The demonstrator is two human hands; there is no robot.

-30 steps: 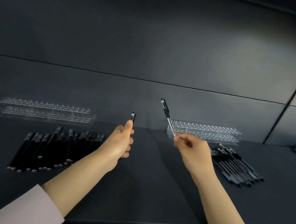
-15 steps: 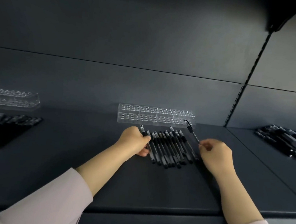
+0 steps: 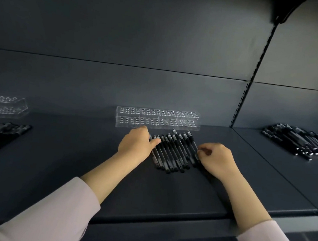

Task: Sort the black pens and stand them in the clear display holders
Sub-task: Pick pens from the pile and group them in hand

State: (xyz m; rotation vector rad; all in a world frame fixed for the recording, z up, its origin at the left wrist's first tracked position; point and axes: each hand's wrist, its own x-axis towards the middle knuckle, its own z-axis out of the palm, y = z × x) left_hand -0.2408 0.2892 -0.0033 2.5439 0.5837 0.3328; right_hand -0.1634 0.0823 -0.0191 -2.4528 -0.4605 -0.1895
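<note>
Two clear holders [image 3: 157, 119] | about ten pens [image 3: 172, 153], long axes toward holder | right hand [image 3: 218, 159] pinches rightmost pen [image 3: 192, 141], left hand [image 3: 137, 144] grip unclear

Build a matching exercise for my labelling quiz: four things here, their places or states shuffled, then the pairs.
1 left hand
2 right hand
3 middle clear holder
4 far-right pen pile

a empty, behind the row of pens
b on the neighbouring shelf section
c at the row's left end
d pinching the rightmost pen

Pairs: 1-c; 2-d; 3-a; 4-b
</note>
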